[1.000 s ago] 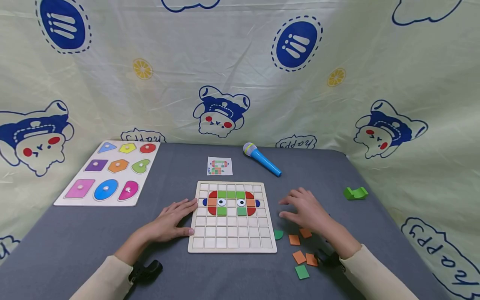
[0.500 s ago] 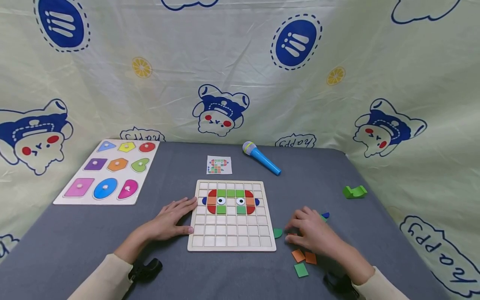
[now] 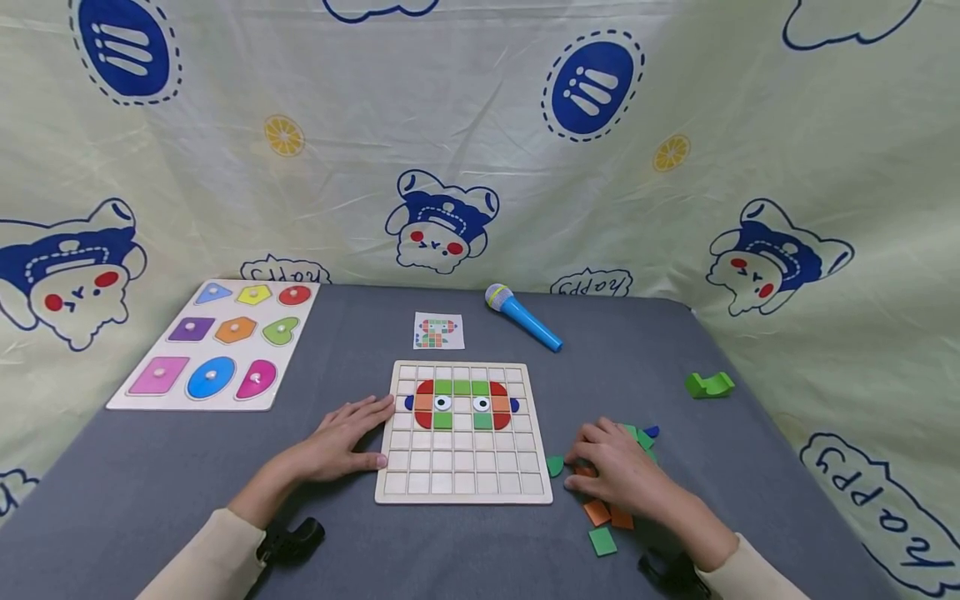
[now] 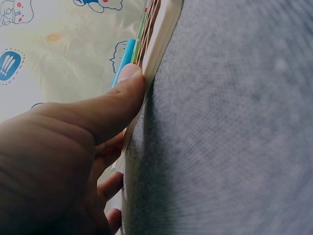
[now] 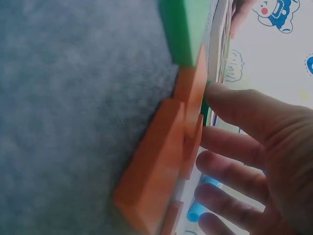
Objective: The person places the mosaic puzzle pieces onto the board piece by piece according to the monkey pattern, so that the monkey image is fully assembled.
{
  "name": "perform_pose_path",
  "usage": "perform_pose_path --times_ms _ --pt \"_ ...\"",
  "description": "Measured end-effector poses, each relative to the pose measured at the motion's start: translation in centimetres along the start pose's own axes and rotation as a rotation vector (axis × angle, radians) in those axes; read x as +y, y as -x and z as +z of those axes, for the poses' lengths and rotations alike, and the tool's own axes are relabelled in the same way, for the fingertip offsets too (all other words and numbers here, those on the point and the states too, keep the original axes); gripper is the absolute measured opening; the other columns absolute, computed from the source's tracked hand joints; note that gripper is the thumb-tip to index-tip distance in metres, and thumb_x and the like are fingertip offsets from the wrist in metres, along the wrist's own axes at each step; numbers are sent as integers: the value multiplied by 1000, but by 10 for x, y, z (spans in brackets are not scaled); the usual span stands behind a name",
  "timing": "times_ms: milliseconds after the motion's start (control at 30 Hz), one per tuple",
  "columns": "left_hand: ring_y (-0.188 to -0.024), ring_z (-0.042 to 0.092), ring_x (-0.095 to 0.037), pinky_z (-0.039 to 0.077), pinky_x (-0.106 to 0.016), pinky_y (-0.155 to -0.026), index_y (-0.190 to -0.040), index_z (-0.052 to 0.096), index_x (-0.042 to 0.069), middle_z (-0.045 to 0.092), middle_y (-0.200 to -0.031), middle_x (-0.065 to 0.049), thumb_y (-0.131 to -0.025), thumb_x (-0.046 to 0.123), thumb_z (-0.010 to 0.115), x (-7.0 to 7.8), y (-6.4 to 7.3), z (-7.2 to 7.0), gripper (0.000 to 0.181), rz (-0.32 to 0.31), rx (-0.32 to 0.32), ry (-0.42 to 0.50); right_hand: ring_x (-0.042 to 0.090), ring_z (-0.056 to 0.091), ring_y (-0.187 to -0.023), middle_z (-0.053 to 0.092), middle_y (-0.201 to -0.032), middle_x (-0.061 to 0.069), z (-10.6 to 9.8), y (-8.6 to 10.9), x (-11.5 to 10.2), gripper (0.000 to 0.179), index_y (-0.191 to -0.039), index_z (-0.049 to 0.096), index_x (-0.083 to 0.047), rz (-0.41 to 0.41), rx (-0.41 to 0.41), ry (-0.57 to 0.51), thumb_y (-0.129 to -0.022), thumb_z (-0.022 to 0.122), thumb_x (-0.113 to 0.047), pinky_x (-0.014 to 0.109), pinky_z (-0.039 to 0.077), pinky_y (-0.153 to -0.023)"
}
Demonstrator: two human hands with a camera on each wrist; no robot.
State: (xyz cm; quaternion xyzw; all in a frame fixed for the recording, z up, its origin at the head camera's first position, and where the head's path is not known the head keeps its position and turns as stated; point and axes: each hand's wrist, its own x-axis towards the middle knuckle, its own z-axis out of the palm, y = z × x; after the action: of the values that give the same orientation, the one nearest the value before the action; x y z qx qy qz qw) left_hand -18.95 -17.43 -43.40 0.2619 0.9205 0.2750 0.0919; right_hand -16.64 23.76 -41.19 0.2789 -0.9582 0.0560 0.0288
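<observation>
My left hand point(image 3: 341, 442) rests at the left edge of a wooden grid board point(image 3: 465, 483), thumb and fingertips touching its rim. Red, green, orange and blue tiles with two eye tiles point(image 3: 442, 403) form a face on the board's upper half. To the right of the board, my right hand point(image 3: 622, 471) is over loose tiles, its fingers bent slightly and partly covering an orange tile point(image 3: 587, 472). The right wrist view shows no tile pinched between thumb and fingers. Nearby lie more orange tiles point(image 3: 597, 512), a green square tile point(image 3: 602, 542) and a green rounded tile point(image 3: 555, 467).
Behind the board lie a picture card point(image 3: 438, 332) and a blue toy microphone point(image 3: 525, 318). A shape puzzle board point(image 3: 225, 350) occupies the left. Far right sits a green curved block point(image 3: 709, 386). Green tiles point(image 3: 645, 439) and a blue tile point(image 3: 652, 432) lie beyond my right hand.
My right hand has come down and nearer from beside the board to the orange tiles, then shifted slightly left. The left hand stays at the board's edge.
</observation>
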Motion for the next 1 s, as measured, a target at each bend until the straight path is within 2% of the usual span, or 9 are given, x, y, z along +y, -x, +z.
perform_pose_path --times_ms 233,400,567,833,1000 --pt "-143 20 -40 15 -65 -108 -147 32 7 29 -155 -13 -87 40 64 0 1 0 76 2 1 2 7 37 -78 55 -87 -9 2 -5 -1 25 -89 72 -22 13 9 21 -71 80 -38 26 29 -69" --pt "-143 20 -40 14 -66 -108 -147 32 7 28 -155 -13 -87 41 64 0 1 1 77 4 -1 7 9 41 -82 57 -90 -8 3 -11 -2 30 -94 72 -21 29 -17 15 -71 80 -39 30 35 -72" --pt "-143 20 -40 13 -66 -108 -147 31 7 28 -155 -13 -87 40 64 0 0 0 77 3 -3 9 9 41 -84 58 -91 -9 4 -15 -5 29 -97 72 -22 40 -35 5 -73 79 -37 31 35 -75" --pt "-143 20 -41 14 -66 -108 -147 32 7 28 -155 -14 -87 40 64 1 1 -1 76 7 0 3 9 42 -84 57 -91 -8 7 -18 -3 23 -97 72 -23 1 -1 2 -77 77 -32 31 34 -74" --pt "-142 21 -40 15 -66 -108 -147 32 7 29 -155 -14 -87 39 64 1 1 0 75 12 2 1 9 41 -82 58 -91 -7 7 -20 5 20 -98 72 -23 -3 28 -2 -78 75 -26 29 32 -72"
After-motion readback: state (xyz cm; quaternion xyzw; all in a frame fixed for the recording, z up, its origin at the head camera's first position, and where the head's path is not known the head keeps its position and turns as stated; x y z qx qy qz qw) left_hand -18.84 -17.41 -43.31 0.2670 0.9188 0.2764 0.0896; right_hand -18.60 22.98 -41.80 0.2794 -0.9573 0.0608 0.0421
